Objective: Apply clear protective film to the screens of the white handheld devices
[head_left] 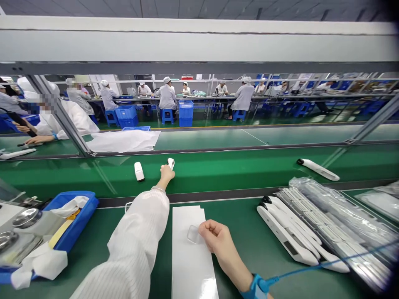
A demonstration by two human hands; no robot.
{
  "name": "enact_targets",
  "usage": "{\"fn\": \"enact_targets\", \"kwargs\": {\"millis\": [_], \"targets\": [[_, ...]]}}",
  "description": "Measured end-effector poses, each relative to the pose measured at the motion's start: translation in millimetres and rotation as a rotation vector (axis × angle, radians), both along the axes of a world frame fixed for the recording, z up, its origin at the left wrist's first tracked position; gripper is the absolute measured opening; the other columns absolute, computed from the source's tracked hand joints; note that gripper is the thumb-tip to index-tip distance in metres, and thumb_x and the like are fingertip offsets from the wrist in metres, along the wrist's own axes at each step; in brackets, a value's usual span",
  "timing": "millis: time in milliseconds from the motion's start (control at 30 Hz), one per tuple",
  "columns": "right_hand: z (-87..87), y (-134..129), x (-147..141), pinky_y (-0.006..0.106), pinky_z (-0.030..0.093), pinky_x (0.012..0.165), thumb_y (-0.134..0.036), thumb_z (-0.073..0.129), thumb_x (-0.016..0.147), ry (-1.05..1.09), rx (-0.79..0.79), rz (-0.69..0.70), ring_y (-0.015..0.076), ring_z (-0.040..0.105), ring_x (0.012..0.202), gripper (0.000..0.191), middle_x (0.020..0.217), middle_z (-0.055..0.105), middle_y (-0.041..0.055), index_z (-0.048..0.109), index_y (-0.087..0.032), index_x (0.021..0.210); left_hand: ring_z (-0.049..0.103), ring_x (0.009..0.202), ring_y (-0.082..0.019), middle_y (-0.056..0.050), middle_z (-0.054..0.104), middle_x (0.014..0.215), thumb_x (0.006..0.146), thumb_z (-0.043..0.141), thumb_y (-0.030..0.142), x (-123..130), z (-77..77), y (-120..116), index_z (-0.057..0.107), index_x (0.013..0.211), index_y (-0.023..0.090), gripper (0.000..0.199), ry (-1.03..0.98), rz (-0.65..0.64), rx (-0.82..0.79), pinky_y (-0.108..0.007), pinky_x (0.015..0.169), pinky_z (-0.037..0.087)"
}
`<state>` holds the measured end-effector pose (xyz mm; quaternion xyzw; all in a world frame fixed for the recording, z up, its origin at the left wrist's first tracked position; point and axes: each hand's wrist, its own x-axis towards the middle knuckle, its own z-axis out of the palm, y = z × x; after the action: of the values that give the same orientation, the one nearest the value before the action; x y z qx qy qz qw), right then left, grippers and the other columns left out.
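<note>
My left hand [167,172] is stretched out over the green conveyor belt, its fingers closed round a small white plastic device [171,162]. To its left on the belt, a similar white device [139,171] lies by itself. My right hand [217,237] wears a blue wrist strap [259,286] with a cord. Between its thumb and fingers it pinches a small clear square plastic piece [193,234] above a long white board [188,265]. What the left fingers cover of the device is hidden.
At left, a blue tray [81,224] holds cloths and round metal lids. Long white handheld devices [288,234] lie at right beside bagged parts [349,216]. Another long device [318,169] rests on the belt. A metal frame post [62,116] stands before a co-worker [67,114] across the line.
</note>
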<state>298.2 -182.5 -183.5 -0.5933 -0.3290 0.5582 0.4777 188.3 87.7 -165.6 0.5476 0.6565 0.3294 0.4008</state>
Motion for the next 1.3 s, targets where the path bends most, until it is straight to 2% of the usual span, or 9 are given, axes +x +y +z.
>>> {"fn": "enact_targets", "kwargs": {"millis": [167, 367, 500, 600, 800, 900, 1000, 1133, 1300], "targets": [[13.5, -5.9, -6.3, 0.017, 0.014, 0.042, -0.046, 0.067, 0.066, 0.072, 0.0, -0.005, 0.0009, 0.022, 0.042, 0.035, 0.045, 0.03, -0.0068, 0.052, -0.014, 0.067, 0.054, 0.07, -0.007, -0.002, 0.058, 0.086, 0.083, 0.058, 0.028, -40.2, 19.7, -45.9, 0.05, 0.112, 0.012, 0.034, -0.145, -0.104, -0.03, -0.022, 0.065, 0.049], [33.9, -20.3, -28.4, 0.017, 0.012, 0.041, -0.041, 0.07, 0.062, 0.129, -0.017, 0.073, 0.0, 0.021, 0.041, 0.034, 0.046, 0.03, -0.0074, 0.051, -0.013, 0.065, 0.048, 0.053, -0.006, 0.004, 0.051, 0.065, 0.077, 0.059, 0.041, -131.8, 57.8, -187.5, 0.051, 0.101, 0.018, 0.034, -0.245, -0.158, 0.07, -0.018, 0.055, 0.041], [47.5, -46.7, -53.3, 0.017, 0.011, 0.042, -0.041, 0.071, 0.061, 0.152, -0.02, 0.173, -0.0005, 0.02, 0.041, 0.035, 0.046, 0.03, -0.0074, 0.05, -0.013, 0.064, 0.039, 0.049, -0.006, 0.006, 0.043, 0.056, 0.072, 0.062, 0.049, -208.0, 46.9, -284.3, 0.054, 0.089, 0.018, 0.036, -0.025, -0.008, -0.039, -0.018, 0.05, 0.032], [51.3, -70.1, -73.5, 0.017, 0.01, 0.041, -0.044, 0.071, 0.061, 0.163, -0.053, 0.249, -0.0005, 0.019, 0.04, 0.037, 0.045, 0.029, -0.0077, 0.05, -0.014, 0.064, 0.047, 0.063, -0.01, 0.001, 0.054, 0.07, 0.073, 0.059, 0.053, -245.9, 25.3, -334.1, 0.054, 0.085, 0.018, 0.037, 0.17, 0.074, -0.125, -0.02, 0.059, 0.035], [48.9, -105.3, -113.5, 0.017, 0.008, 0.041, -0.045, 0.071, 0.06, 0.184, -0.136, 0.331, -0.0007, 0.018, 0.04, 0.038, 0.044, 0.026, -0.0091, 0.05, -0.014, 0.066, 0.047, 0.071, -0.013, 0.001, 0.054, 0.072, 0.075, 0.056, 0.037, -251.4, 14.0, -356.4, 0.05, 0.077, 0.019, 0.019, 0.347, 0.046, -0.027, -0.02, 0.068, 0.031], [49.9, -120.3, -125.1, 0.017, 0.008, 0.042, -0.045, 0.069, 0.063, 0.19, -0.148, 0.352, -0.0008, 0.018, 0.04, 0.037, 0.045, 0.027, -0.0091, 0.049, -0.014, 0.068, 0.048, 0.07, -0.011, 0.001, 0.057, 0.073, 0.071, 0.058, 0.032, -256.2, 18.3, -354.8, 0.056, 0.082, 0.019, 0.017, 0.213, 0.021, -0.075, -0.019, 0.065, 0.031], [50.5, -134.9, -130.3, 0.017, 0.008, 0.042, -0.043, 0.067, 0.067, 0.19, -0.145, 0.362, -0.001, 0.017, 0.041, 0.035, 0.046, 0.026, -0.0093, 0.048, -0.014, 0.068, 0.044, 0.061, -0.01, 0.001, 0.052, 0.065, 0.07, 0.059, 0.045, -270.1, 16.9, -365.9, 0.058, 0.081, 0.015, 0.032, 0.128, 0.045, -0.129, -0.019, 0.059, 0.031], [47.2, -152.9, -135.0, 0.018, 0.008, 0.042, -0.041, 0.067, 0.065, 0.195, -0.2, 0.381, -0.0008, 0.018, 0.04, 0.033, 0.045, 0.026, -0.0092, 0.047, -0.014, 0.066, 0.039, 0.055, -0.007, 0.003, 0.044, 0.058, 0.064, 0.064, 0.059, -280.2, 15.7, -392.5, 0.059, 0.081, 0.012, 0.051, -0.101, 0.21, -0.192, -0.019, 0.055, 0.03], [42.6, -173.1, -138.5, 0.018, 0.007, 0.041, -0.041, 0.067, 0.063, 0.22, -0.268, 0.411, -0.0008, 0.017, 0.039, 0.033, 0.044, 0.025, -0.0094, 0.046, -0.015, 0.064, 0.055, 0.085, -0.011, -0.003, 0.061, 0.094, 0.053, 0.079, 0.04, -265.4, 34.7, -416.0, 0.057, 0.069, 0.012, 0.04, -0.478, 0.39, -0.054, -0.019, 0.073, 0.041]]}}
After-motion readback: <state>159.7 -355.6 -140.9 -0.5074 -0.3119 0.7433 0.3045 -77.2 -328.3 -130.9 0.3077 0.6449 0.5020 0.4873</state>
